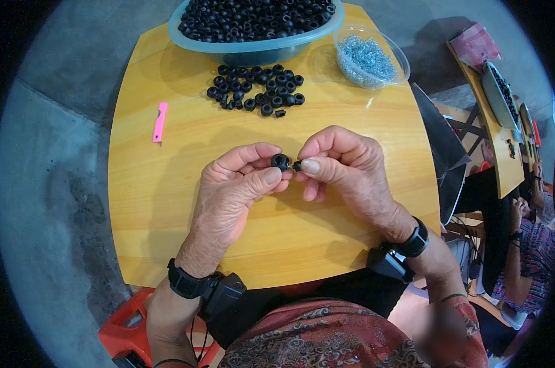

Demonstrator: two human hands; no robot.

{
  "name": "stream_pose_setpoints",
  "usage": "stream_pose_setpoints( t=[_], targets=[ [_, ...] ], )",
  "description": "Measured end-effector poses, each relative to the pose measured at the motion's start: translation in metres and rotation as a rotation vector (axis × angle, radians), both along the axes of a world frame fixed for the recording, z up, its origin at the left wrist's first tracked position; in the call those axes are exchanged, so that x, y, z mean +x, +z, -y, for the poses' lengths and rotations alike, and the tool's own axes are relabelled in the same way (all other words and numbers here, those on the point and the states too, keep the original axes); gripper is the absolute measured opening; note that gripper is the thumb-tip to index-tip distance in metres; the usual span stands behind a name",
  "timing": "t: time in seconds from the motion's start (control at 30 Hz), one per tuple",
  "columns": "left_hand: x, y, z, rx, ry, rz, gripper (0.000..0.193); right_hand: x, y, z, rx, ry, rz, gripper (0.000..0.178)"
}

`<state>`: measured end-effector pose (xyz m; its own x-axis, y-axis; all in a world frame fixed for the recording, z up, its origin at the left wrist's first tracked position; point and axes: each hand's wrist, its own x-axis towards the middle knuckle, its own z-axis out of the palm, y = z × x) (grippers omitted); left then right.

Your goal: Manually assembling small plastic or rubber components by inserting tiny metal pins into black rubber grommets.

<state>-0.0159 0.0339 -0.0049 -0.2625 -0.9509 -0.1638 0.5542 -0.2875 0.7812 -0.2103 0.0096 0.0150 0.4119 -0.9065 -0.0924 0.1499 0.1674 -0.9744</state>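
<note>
Over the middle of the table, my left hand (228, 190) pinches a round black cord-stopper body (280, 161) with a hole through it, between thumb and fingertips. Right beside it, my right hand (354, 172) grips a small black plunger (296, 165) between thumb and index finger. The two pieces are close and in line; a tiny gap seems to lie between them, and whether a spring sits there I cannot make out. Beyond my hands lies a loose cluster of black cord-stopper parts (266, 110), round bodies and smaller plungers.
A large blue basin (253, 48) heaped with black parts stands at the far edge. To its right is a clear tub (405, 67) of small silvery springs. A pink utility knife (160, 122) lies at the left. Another person (526, 270) sits at a second table (504, 162) on the right.
</note>
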Motion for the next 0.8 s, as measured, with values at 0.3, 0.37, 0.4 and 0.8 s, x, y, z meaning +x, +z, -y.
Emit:
stream_pose_setpoints(
  t=[0.3,0.37,0.4,0.8],
  targets=[
    [-0.005,0.002,-0.001,-0.027,0.017,0.085,0.027,0.002,-0.002,0.000,-0.060,0.000,-0.031,0.008],
    [-0.004,-0.001,-0.002,-0.044,0.024,0.105,0.027,0.002,-0.003,0.000,-0.063,0.000,-0.038,0.008],
    [-0.005,-0.002,-0.002,-0.062,0.028,0.122,0.026,0.002,-0.003,0.001,-0.068,-0.002,-0.046,0.008],
    [-0.012,0.003,-0.008,-0.083,0.114,0.297,0.026,0.004,-0.009,-0.003,-0.067,-0.054,0.000,0.008]
  ],
)
